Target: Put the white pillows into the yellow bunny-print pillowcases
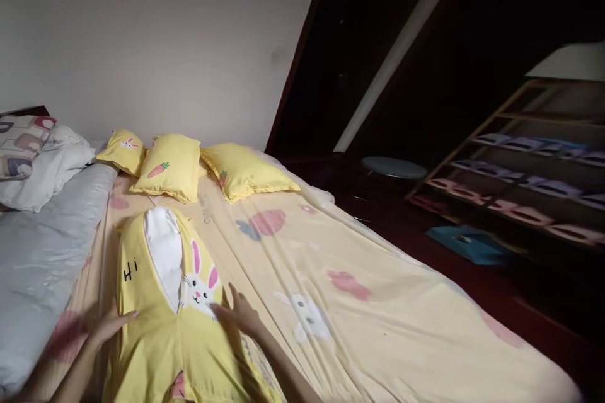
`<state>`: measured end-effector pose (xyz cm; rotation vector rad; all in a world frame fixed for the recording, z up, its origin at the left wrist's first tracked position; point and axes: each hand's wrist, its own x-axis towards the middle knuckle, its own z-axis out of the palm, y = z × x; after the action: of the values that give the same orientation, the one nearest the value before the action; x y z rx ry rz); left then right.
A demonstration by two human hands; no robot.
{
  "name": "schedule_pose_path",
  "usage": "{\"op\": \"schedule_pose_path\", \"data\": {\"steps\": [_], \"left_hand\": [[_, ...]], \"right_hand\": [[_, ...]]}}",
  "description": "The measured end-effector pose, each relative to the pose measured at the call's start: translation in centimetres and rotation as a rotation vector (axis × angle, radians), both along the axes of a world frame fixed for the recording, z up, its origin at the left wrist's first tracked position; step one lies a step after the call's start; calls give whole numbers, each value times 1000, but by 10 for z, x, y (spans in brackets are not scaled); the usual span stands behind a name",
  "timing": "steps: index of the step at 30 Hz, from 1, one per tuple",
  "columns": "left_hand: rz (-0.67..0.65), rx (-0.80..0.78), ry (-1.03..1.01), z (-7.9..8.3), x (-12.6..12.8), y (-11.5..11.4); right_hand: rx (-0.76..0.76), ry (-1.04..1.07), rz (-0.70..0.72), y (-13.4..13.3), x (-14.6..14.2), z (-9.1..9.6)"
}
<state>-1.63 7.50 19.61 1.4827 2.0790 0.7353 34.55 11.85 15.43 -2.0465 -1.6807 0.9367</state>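
A yellow pillowcase (pixel 155 346) lies lengthwise on the bed, printed with "Hi", a white rabbit and part of a carrot. Through a long slit in its upper half shows a white pillow (pixel 163 245). My left hand (pixel 109 325) rests against the case's left edge, thumb stretched over the fabric and other fingers partly hidden. At the right edge, beside the rabbit print, is my right hand (pixel 240 313) with thumb and fingers spread. The lower end of the pillowcase runs out of the picture.
Yellow pillows, a small one (pixel 123 151), an upright one (pixel 170 167) and a flat one (pixel 250 171), lie at the bed's head. A grey quilt (pixel 47 264) covers the left side. Beyond the patterned sheet (pixel 401 308) stand a round stool (pixel 393 167) and a shoe rack (pixel 501 114).
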Motion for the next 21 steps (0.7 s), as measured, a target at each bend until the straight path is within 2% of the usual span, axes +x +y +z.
{"op": "schedule_pose_path", "data": {"steps": [2,4,6,8,10,13,15,17,21], "left_hand": [[52,48,97,7,-1,24],[79,76,181,9,12,49],[49,62,232,5,35,69],[10,36,286,-4,60,79],[-4,25,334,-13,78,81],[-18,29,353,-16,84,81],[-29,50,332,-8,82,86],[-24,99,303,9,81,96],[-66,250,261,57,78,118]], "right_hand": [[98,-33,-75,20,-8,16],[163,-44,-82,32,-32,26],[192,-40,-31,34,-62,27],[215,-20,18,30,-81,21],[238,15,14,24,-77,15],[270,97,-55,15,-43,16],[293,167,-87,9,-27,22],[323,243,-93,1,-32,30],[438,447,-158,-29,-91,46]]}}
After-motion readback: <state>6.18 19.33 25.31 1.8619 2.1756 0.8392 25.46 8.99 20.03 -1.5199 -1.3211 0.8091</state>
